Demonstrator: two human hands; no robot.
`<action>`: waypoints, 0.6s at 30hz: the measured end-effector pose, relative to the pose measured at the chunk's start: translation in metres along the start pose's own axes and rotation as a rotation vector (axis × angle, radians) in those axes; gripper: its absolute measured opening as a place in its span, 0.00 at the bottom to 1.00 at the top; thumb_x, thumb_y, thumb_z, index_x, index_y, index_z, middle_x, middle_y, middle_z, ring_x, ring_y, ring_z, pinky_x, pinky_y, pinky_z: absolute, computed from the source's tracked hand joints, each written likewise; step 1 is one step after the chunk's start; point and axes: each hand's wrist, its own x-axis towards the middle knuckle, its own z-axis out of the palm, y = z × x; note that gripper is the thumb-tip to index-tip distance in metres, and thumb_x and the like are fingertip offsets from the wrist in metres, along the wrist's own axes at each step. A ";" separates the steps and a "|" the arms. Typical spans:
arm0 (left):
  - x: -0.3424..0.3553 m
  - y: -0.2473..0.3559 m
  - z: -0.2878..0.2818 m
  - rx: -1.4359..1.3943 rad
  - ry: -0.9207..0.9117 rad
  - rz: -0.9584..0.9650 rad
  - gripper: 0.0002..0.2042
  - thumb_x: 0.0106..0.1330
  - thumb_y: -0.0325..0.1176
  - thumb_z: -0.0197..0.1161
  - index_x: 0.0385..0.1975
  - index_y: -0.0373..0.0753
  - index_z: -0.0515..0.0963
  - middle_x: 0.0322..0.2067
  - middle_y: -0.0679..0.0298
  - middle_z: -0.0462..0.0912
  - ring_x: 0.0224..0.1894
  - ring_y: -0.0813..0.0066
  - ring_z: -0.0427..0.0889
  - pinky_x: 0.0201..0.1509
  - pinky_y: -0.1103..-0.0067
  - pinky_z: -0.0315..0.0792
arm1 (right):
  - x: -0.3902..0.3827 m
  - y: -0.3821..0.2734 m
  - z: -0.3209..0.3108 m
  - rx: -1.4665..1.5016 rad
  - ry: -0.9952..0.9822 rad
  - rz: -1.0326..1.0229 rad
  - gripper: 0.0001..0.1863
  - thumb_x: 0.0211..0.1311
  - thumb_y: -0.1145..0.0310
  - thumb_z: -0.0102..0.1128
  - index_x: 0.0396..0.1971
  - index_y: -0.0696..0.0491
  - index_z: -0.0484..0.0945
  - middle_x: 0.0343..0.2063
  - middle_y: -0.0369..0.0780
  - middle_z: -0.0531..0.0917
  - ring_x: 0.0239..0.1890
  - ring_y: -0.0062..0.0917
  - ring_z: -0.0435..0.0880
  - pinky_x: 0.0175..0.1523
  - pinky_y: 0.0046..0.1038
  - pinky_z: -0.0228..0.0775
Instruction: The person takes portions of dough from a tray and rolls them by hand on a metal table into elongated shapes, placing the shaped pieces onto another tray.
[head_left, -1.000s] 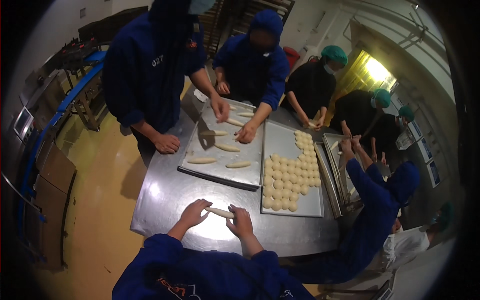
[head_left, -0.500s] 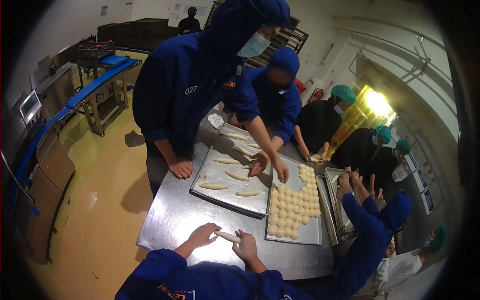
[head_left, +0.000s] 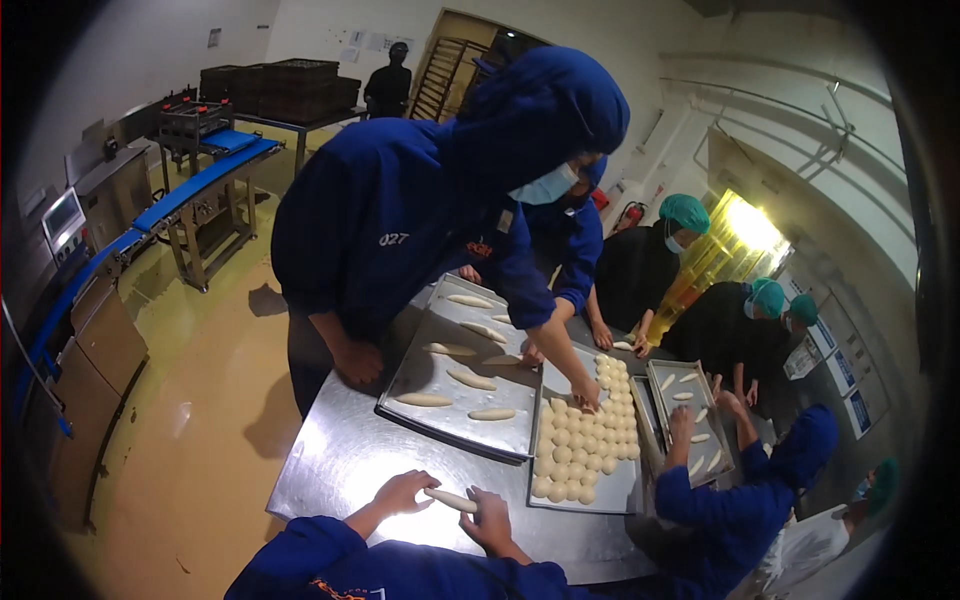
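A tapered dough roll [head_left: 451, 500] is held level just above the steel table, between my two hands. The fingers of my left hand [head_left: 404, 492] pinch its left tip. Around its right end my right hand [head_left: 489, 522] is closed. Beyond my hands, a metal tray [head_left: 430, 380] carries several similar tapered dough rolls, spaced apart. To its right, another tray [head_left: 612, 500] holds many round dough balls [head_left: 572, 455] packed side by side. A co-worker's hand [head_left: 584, 392] reaches down onto those balls from across the table.
Across the steel table [head_left: 320, 450] a co-worker in blue [head_left: 400, 220] leans over the trays. Another co-worker in blue [head_left: 740, 500] works at my right beside a smaller tray [head_left: 690, 385] of dough rolls. People in dark clothes stand farther right. A blue conveyor [head_left: 200, 185] runs at the left.
The co-worker opposite has bent lower, bringing a hand down onto the dough balls. The co-worker at right has drawn back from the small tray. My hands keep hold of the same dough roll.
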 end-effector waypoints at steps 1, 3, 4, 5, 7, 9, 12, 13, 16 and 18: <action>0.000 0.001 -0.001 0.004 -0.003 0.015 0.17 0.59 0.38 0.67 0.49 0.45 0.80 0.42 0.67 0.82 0.48 0.66 0.80 0.52 0.71 0.76 | -0.001 0.001 0.000 -0.026 -0.003 -0.004 0.30 0.46 0.66 0.69 0.53 0.55 0.77 0.42 0.45 0.83 0.43 0.43 0.79 0.50 0.42 0.70; 0.001 -0.003 0.004 0.029 0.029 0.022 0.16 0.59 0.38 0.67 0.48 0.46 0.81 0.41 0.68 0.82 0.47 0.66 0.80 0.51 0.72 0.76 | 0.001 0.001 -0.001 -0.034 -0.024 -0.015 0.30 0.46 0.66 0.69 0.53 0.56 0.77 0.41 0.45 0.82 0.43 0.43 0.79 0.49 0.42 0.70; 0.001 -0.006 0.006 0.032 0.040 0.018 0.16 0.59 0.38 0.67 0.48 0.46 0.81 0.41 0.68 0.83 0.47 0.66 0.81 0.51 0.72 0.76 | 0.000 0.001 -0.002 -0.042 -0.036 -0.016 0.30 0.46 0.66 0.69 0.53 0.56 0.77 0.40 0.45 0.82 0.42 0.43 0.79 0.49 0.41 0.70; -0.001 -0.009 0.006 0.035 0.051 0.015 0.16 0.59 0.38 0.67 0.47 0.46 0.81 0.41 0.68 0.83 0.47 0.66 0.81 0.51 0.72 0.76 | 0.001 -0.001 0.000 -0.035 -0.022 -0.010 0.30 0.45 0.66 0.69 0.53 0.56 0.77 0.40 0.45 0.82 0.42 0.43 0.79 0.48 0.41 0.70; 0.000 -0.008 0.007 0.038 0.057 0.009 0.16 0.59 0.39 0.68 0.47 0.46 0.81 0.41 0.67 0.83 0.46 0.66 0.81 0.50 0.72 0.76 | 0.002 -0.002 0.001 -0.032 0.003 0.010 0.30 0.45 0.66 0.69 0.53 0.56 0.77 0.40 0.45 0.82 0.42 0.43 0.79 0.48 0.41 0.70; 0.002 -0.009 0.009 0.032 0.058 0.026 0.15 0.59 0.39 0.68 0.46 0.46 0.81 0.41 0.67 0.83 0.46 0.66 0.81 0.50 0.72 0.76 | 0.001 0.004 0.002 -0.007 0.029 -0.014 0.28 0.47 0.63 0.67 0.51 0.52 0.76 0.38 0.45 0.82 0.41 0.43 0.79 0.47 0.43 0.70; 0.001 -0.012 0.010 0.072 0.055 0.040 0.15 0.60 0.39 0.67 0.46 0.46 0.81 0.41 0.67 0.82 0.47 0.66 0.80 0.51 0.72 0.75 | 0.001 0.006 0.004 -0.004 0.037 -0.012 0.28 0.47 0.64 0.68 0.52 0.53 0.77 0.38 0.45 0.82 0.41 0.43 0.79 0.47 0.42 0.70; 0.002 -0.012 0.009 0.088 0.053 0.037 0.14 0.60 0.39 0.67 0.46 0.46 0.81 0.41 0.67 0.82 0.47 0.66 0.80 0.51 0.71 0.75 | 0.000 0.006 0.004 -0.009 0.030 -0.006 0.29 0.46 0.65 0.69 0.52 0.54 0.77 0.39 0.45 0.82 0.42 0.43 0.79 0.48 0.42 0.70; 0.002 -0.002 0.008 0.073 0.021 0.007 0.15 0.60 0.39 0.67 0.46 0.46 0.81 0.41 0.68 0.82 0.47 0.65 0.80 0.52 0.71 0.75 | -0.002 0.003 -0.001 -0.025 -0.003 0.014 0.29 0.46 0.65 0.69 0.52 0.55 0.77 0.40 0.45 0.82 0.43 0.42 0.79 0.49 0.41 0.70; 0.001 0.001 0.007 0.085 0.026 0.020 0.14 0.60 0.40 0.67 0.45 0.46 0.81 0.41 0.68 0.82 0.47 0.65 0.80 0.51 0.71 0.75 | -0.002 0.006 -0.001 -0.022 -0.004 0.017 0.29 0.47 0.65 0.69 0.52 0.55 0.77 0.40 0.45 0.82 0.43 0.42 0.79 0.49 0.41 0.70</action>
